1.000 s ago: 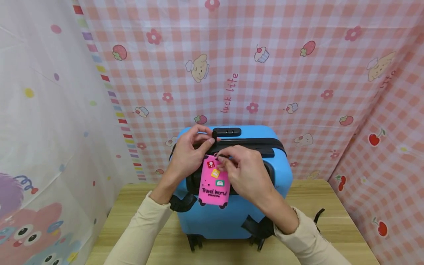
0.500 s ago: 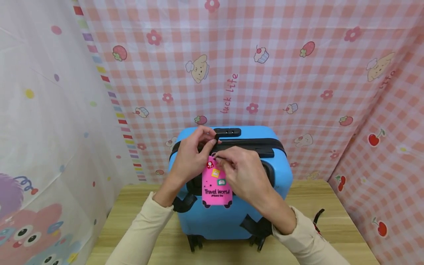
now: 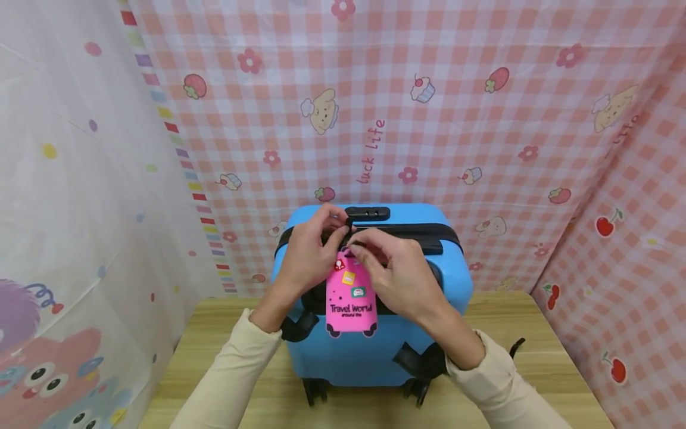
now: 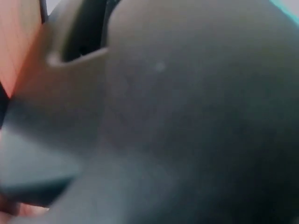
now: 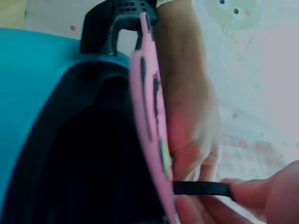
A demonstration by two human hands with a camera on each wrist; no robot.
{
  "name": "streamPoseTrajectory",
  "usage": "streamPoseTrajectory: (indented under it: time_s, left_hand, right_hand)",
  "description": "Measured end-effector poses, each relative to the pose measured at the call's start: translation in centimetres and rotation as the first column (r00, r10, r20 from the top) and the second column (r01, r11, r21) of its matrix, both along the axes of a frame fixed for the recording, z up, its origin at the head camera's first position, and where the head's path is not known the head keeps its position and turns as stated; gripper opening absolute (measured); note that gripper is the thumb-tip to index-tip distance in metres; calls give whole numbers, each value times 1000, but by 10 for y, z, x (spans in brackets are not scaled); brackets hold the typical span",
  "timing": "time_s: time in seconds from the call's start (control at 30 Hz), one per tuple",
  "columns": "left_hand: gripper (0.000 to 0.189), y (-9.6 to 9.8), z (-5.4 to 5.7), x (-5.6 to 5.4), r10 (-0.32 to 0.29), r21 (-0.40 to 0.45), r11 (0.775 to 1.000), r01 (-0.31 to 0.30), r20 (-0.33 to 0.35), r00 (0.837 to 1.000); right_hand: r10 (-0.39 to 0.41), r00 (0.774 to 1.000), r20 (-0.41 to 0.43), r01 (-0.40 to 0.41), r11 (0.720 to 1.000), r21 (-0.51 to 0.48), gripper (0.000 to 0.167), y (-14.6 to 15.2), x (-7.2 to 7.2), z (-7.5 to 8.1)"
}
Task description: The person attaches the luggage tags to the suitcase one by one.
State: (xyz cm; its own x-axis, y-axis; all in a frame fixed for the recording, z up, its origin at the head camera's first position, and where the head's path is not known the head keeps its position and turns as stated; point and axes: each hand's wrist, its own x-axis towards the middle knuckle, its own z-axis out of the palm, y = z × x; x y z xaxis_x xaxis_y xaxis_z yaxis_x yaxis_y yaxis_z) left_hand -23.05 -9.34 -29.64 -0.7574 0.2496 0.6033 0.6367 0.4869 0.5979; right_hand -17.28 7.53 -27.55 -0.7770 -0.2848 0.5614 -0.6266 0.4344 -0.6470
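Suitcase (image 3: 375, 333), blue, stands on the tabletop (image 3: 536, 369) at lower centre of the frame. The pink tag (image 3: 351, 301) hangs at its handle, slightly higher than before. Left hand (image 3: 308, 256) pinches the black strap (image 5: 201, 188) above the tag; right hand (image 3: 399, 277) pinches the tag's top, fingers curled.
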Motion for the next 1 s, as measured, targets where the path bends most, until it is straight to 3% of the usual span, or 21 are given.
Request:
streamPoseTrajectory:
  time_s: [0.23,0.6,1.0]
  left_hand:
    - [12,-2,-1,0,-4,64,998,1,41,999]
    - [10,-5,1,-1,-39,167,986,26,77,996]
    - [11,-7,3,-2,-74,197,979,50,114,991]
  right_hand:
    - [8,997,70,-1,995,-97,18,-1,-6,-7]
    - [62,995,83,-54,994,-90,15,-1,-13,-6]
    - [85,993,-79,-89,994,-56,14,0,-26,-12]
